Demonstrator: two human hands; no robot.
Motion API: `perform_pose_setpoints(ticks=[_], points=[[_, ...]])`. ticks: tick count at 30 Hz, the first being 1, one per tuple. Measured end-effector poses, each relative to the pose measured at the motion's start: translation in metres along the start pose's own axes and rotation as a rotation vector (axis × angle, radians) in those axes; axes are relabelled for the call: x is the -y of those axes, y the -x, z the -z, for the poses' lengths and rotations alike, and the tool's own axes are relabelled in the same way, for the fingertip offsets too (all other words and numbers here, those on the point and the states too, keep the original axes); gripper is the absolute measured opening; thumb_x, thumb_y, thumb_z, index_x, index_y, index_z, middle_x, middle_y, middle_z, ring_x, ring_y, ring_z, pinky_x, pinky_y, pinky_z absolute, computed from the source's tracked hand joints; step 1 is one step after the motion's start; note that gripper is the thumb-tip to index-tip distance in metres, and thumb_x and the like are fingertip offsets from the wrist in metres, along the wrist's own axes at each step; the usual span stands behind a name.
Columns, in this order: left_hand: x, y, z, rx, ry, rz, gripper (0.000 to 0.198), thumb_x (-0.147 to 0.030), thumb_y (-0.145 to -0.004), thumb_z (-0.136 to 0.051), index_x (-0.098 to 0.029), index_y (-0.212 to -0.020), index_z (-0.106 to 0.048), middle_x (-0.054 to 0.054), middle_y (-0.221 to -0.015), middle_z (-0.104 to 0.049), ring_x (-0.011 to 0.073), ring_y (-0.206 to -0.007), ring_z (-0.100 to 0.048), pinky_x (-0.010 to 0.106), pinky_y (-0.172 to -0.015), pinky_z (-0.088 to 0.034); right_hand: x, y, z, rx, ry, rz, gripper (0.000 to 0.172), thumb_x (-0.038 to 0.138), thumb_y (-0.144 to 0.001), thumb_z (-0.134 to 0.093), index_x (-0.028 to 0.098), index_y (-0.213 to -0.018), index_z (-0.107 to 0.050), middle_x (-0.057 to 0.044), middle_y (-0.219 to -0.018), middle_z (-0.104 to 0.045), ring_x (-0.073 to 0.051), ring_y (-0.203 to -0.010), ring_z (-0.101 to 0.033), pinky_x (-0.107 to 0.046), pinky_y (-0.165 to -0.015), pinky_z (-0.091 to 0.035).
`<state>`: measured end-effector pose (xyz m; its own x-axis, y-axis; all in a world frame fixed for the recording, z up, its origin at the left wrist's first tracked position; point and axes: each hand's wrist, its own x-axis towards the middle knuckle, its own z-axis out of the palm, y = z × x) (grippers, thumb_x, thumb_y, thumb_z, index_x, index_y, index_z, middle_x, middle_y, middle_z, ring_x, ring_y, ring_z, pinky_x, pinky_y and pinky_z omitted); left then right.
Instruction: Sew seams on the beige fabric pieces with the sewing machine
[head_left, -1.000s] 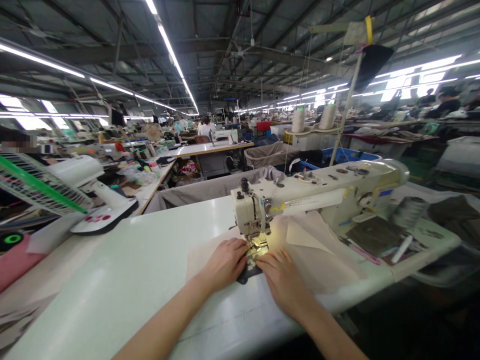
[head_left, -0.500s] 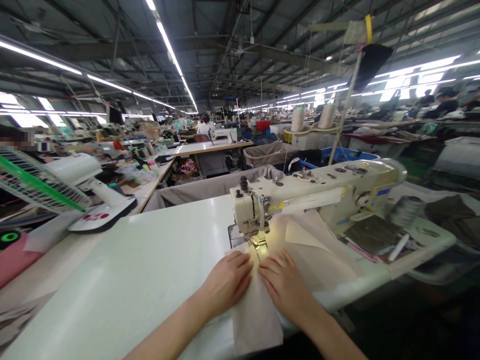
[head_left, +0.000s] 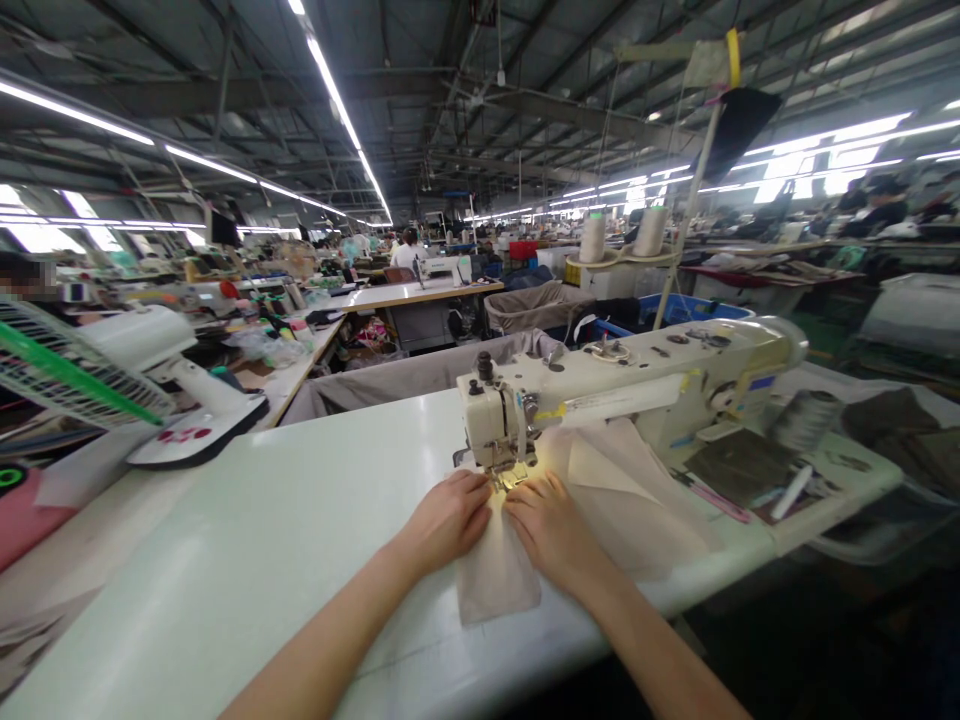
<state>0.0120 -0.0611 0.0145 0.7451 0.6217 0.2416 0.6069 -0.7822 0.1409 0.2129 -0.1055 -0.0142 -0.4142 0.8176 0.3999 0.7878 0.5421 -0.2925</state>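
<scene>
A pale beige piece of fabric (head_left: pixel 497 580) lies under the needle area of a cream sewing machine (head_left: pixel 585 385), its near end flat on the table. My left hand (head_left: pixel 450 515) is closed on the fabric's left edge, fingers bunched just before the presser foot (head_left: pixel 512 478). On the other side my right hand (head_left: pixel 551 525) grips the fabric too, its fingertips close to the foot. A small lamp glow lights the spot between both hands. More of the pale fabric spreads right, beneath the machine's arm. My fingertips partly hide the foot and the needle.
A white fan (head_left: pixel 135 345) with a green strip stands at the left. Pink-handled snips (head_left: pixel 716 498), a thread cone (head_left: pixel 806 418) and dark cloth (head_left: pixel 735 465) lie right of the machine. Behind the table is a grey cloth-lined bin (head_left: pixel 405 375); thread spools (head_left: pixel 592 238) stand above.
Both hands and the fabric have moved forward, toward the presser foot. The fabric's near end now lies farther from the table's front edge. The view has shifted slightly.
</scene>
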Motion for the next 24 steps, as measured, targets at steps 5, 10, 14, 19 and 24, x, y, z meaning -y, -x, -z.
perform_pose_setpoints(ticks=[5, 10, 14, 19, 24], points=[[0.006, -0.001, 0.001, 0.006, 0.01, -0.018, 0.021, -0.019, -0.097, -0.045, -0.019, -0.103, -0.066, 0.01, -0.104, -0.067, 0.0245, -0.1, -0.062, 0.039, -0.092, -0.052, 0.0, -0.004, 0.001, 0.008, 0.03, 0.004, 0.018, 0.014, -0.1, -0.055, 0.023, -0.101, -0.071, -0.004, -0.104, -0.071, -0.023, -0.107, -0.058, -0.05, -0.11, -0.033], [0.002, 0.0, -0.002, -0.013, -0.002, 0.012, 0.022, -0.017, -0.096, -0.047, -0.02, -0.108, -0.064, 0.01, -0.111, -0.067, 0.0248, -0.106, -0.062, 0.041, -0.096, -0.053, 0.003, -0.002, -0.001, 0.014, 0.014, -0.002, 0.019, 0.014, -0.1, -0.053, 0.023, -0.101, -0.07, -0.003, -0.106, -0.071, -0.023, -0.109, -0.058, -0.051, -0.112, -0.031], [-0.029, 0.012, -0.007, -0.017, -0.143, 0.164, 0.028, -0.011, -0.091, -0.049, -0.02, -0.115, -0.06, 0.013, -0.126, -0.063, 0.0286, -0.116, -0.06, 0.048, -0.101, -0.052, -0.009, 0.013, 0.007, -0.076, 0.001, -0.019, 0.032, 0.006, -0.095, -0.048, 0.022, -0.114, -0.067, -0.006, -0.118, -0.068, -0.024, -0.114, -0.057, -0.049, -0.113, -0.031], [-0.07, 0.047, -0.02, 0.174, -0.113, 0.201, 0.027, -0.019, -0.091, -0.052, -0.022, -0.118, -0.055, 0.011, -0.12, -0.064, 0.0266, -0.093, -0.069, 0.037, -0.069, -0.061, -0.053, 0.047, 0.032, -0.274, 0.19, -0.24, 0.06, -0.001, -0.077, -0.044, 0.018, -0.133, -0.058, -0.012, -0.138, -0.058, -0.029, -0.127, -0.05, -0.05, -0.109, -0.036], [-0.04, 0.039, -0.015, 0.145, -0.229, 0.282, 0.034, -0.016, -0.096, -0.046, -0.022, -0.129, -0.051, 0.014, -0.132, -0.061, 0.0258, -0.093, -0.071, 0.035, -0.068, -0.061, -0.09, 0.065, 0.051, -0.262, 0.092, -0.52, 0.039, 0.015, -0.084, -0.045, 0.016, -0.115, -0.07, -0.014, -0.117, -0.071, -0.03, -0.11, -0.064, -0.043, -0.099, -0.047]])
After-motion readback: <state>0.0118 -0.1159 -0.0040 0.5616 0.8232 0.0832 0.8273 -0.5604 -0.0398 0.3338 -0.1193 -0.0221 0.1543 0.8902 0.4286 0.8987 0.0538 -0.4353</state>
